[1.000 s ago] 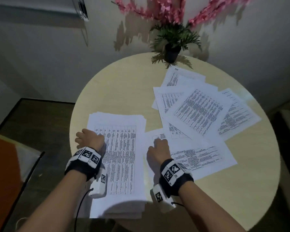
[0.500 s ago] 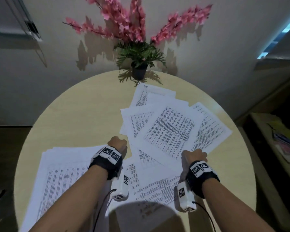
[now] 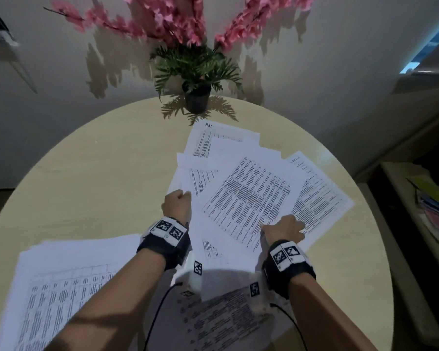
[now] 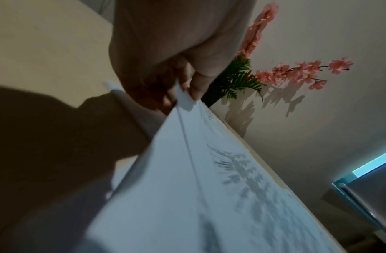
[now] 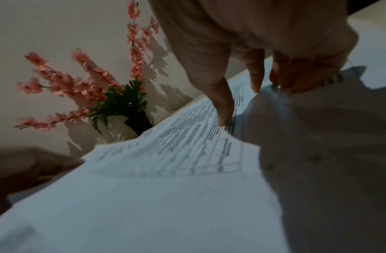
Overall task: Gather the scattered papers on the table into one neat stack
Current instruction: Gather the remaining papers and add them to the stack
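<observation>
Our left hand (image 3: pixel 177 204) pinched the near-left edge of the loose sheets (image 3: pixel 249 196) fanned over the middle of the table (image 3: pixel 99 178). Our right hand (image 3: pixel 283 230) curled onto their near-right edge, thumb on top. The stack (image 3: pixel 61 282) lay at the near left, and the plant (image 3: pixel 197 79) stood at the far rim.

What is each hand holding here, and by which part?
Left hand pinches the left edge of the loose sheets, clear in the left wrist view. Right hand grips their near right edge, thumb on top.
</observation>
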Tool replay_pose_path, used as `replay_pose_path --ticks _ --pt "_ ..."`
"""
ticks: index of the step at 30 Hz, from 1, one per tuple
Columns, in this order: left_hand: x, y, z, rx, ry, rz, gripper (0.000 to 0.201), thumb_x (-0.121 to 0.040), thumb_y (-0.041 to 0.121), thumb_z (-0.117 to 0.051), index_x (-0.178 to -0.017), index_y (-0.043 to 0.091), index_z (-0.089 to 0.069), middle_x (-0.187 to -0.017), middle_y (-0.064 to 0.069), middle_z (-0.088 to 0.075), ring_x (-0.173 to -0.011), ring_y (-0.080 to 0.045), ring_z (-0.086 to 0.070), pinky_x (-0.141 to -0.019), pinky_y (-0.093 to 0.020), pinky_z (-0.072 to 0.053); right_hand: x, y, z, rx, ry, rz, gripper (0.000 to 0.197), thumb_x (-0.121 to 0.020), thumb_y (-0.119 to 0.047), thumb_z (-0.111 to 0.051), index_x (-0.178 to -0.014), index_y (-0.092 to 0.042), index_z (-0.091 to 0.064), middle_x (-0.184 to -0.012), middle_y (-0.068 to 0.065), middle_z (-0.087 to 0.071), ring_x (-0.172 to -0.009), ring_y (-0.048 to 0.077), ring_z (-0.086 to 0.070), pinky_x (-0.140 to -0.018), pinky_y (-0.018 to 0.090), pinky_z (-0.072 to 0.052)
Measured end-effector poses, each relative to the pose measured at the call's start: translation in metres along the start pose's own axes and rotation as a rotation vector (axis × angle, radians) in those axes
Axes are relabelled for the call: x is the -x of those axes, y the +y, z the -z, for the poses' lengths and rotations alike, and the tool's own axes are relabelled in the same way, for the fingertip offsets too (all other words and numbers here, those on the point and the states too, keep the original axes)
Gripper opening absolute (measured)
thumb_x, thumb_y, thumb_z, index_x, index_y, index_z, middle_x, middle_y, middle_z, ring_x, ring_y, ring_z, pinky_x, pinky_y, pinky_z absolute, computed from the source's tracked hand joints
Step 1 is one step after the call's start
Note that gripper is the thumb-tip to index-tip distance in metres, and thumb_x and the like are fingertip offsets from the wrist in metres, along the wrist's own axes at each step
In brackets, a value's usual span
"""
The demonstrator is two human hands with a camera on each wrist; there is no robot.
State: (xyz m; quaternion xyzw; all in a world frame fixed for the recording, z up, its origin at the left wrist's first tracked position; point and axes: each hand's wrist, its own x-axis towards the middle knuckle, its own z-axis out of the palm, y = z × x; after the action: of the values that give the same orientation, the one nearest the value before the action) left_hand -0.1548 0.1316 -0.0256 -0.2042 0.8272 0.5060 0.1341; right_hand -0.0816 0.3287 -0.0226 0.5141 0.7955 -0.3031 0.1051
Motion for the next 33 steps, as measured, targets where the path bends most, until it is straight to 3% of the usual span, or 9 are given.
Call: replay_pose_path --ticks 3,5,8,11,14,20,25,29,33 --pt "-0.03 0.019 0.006 -0.206 0.031 -0.07 0.037 -0.087 0.012 -0.045 -0.053 0.014 -0.03 -0.06 -0.012 -0.032 -0.058 -0.024 -0.031 -0.056 -0.034 -0.028 -0.007 0.011 0.005 0.088 0.009 0.041 0.087 -0.072 -0.037 -0.076 -0.137 -0.002 -0.029 -0.145 0.017 -0.023 -0.131 0.039 -0.024 -0.103 0.051 -0.031" --pt "-0.048 0.027 0.012 -0.389 0.002 -0.04 0.02 -0.092 0.018 -0.041 -0.085 0.006 -0.055 -0.098 -0.025 -0.052 -0.094 -0.037 -0.05 -0.082 -0.044 -0.042 -0.022 0.023 0.016 0.056 0.049 -0.001 0.104 -0.065 -0.047 -0.078 -0.14 -0.001 -0.024 -0.148 0.017 -0.02 -0.134 0.038 -0.021 -0.106 0.053 -0.027" --pt "-0.063 0.028 0.013 -0.498 0.088 0.067 0.059 -0.088 0.043 -0.046 -0.124 -0.003 -0.041 -0.132 -0.022 -0.038 -0.124 -0.038 -0.035 -0.1 -0.047 -0.034 -0.051 0.039 0.044 -0.058 0.144 -0.158 0.11 -0.058 -0.054 -0.079 -0.136 0.001 -0.027 -0.148 0.021 -0.019 -0.135 0.039 -0.019 -0.107 0.057 -0.027" --pt "-0.061 0.033 0.005 -0.602 0.078 0.054 0.102 -0.064 0.075 -0.058 -0.12 -0.009 -0.041 -0.132 -0.022 -0.034 -0.126 -0.036 -0.032 -0.1 -0.048 -0.035 -0.065 0.038 0.057 -0.109 0.197 -0.235 0.1 -0.059 -0.053 -0.079 -0.128 0.005 -0.035 -0.143 0.025 -0.024 -0.131 0.038 -0.023 -0.105 0.056 -0.03" --pt "-0.056 0.037 -0.013 -0.735 -0.026 0.027 0.106 -0.054 0.072 -0.07 -0.118 -0.009 -0.045 -0.134 -0.02 -0.029 -0.126 -0.036 -0.029 -0.103 -0.049 -0.035 -0.061 0.022 0.047 -0.116 0.175 -0.208 0.086 -0.062 -0.051 -0.077 -0.118 0.007 -0.045 -0.136 0.023 -0.03 -0.124 0.038 -0.028 -0.101 0.053 -0.035" --pt "-0.047 0.046 -0.027 -0.642 -0.13 -0.009 0.043 -0.074 0.019 -0.073 -0.107 -0.004 -0.058 -0.127 -0.017 -0.047 -0.115 -0.035 -0.05 -0.089 -0.038 -0.048 -0.045 -0.025 0.029 -0.292 -0.002 -0.034 0.071 -0.082 -0.039 -0.064 -0.128 0.009 -0.04 -0.141 0.021 -0.024 -0.126 0.041 -0.034 -0.099 0.047 -0.038" --pt "-0.028 0.045 -0.019 -0.513 -0.324 -0.152 0.008 -0.081 0.004 -0.06 -0.085 0.005 -0.054 -0.071 -0.003 -0.054 -0.08 -0.027 -0.054 -0.067 -0.029 -0.043 -0.036 -0.023 0.026 -0.323 -0.024 0.11 0.044 -0.085 -0.031 -0.064 -0.115 -0.004 -0.047 -0.121 0.018 -0.04 -0.104 0.034 -0.051 -0.082 0.037 -0.041" --pt "-0.007 0.055 -0.006 -0.406 -0.286 -0.316 0.017 -0.09 0.007 -0.045 -0.073 0.008 -0.048 -0.07 -0.01 -0.05 -0.064 -0.025 -0.045 -0.058 -0.027 -0.034 -0.016 0.008 0.019 -0.366 -0.181 0.261 0.095 -0.075 -0.038 -0.073 -0.146 -0.014 -0.015 -0.155 0.009 -0.02 -0.141 0.028 -0.025 -0.112 0.043 -0.029" --pt "0.009 0.095 0.024 -0.271 -0.145 -0.5 0.011 -0.092 0.01 -0.045 -0.085 0.007 -0.053 -0.077 -0.009 -0.053 -0.073 -0.025 -0.047 -0.059 -0.028 -0.033 0.013 0.047 0.003 0.123 -0.198 0.431 0.108 -0.064 -0.044 -0.079 -0.145 -0.02 -0.013 -0.15 0.005 -0.018 -0.138 0.029 -0.018 -0.111 0.048 -0.025"
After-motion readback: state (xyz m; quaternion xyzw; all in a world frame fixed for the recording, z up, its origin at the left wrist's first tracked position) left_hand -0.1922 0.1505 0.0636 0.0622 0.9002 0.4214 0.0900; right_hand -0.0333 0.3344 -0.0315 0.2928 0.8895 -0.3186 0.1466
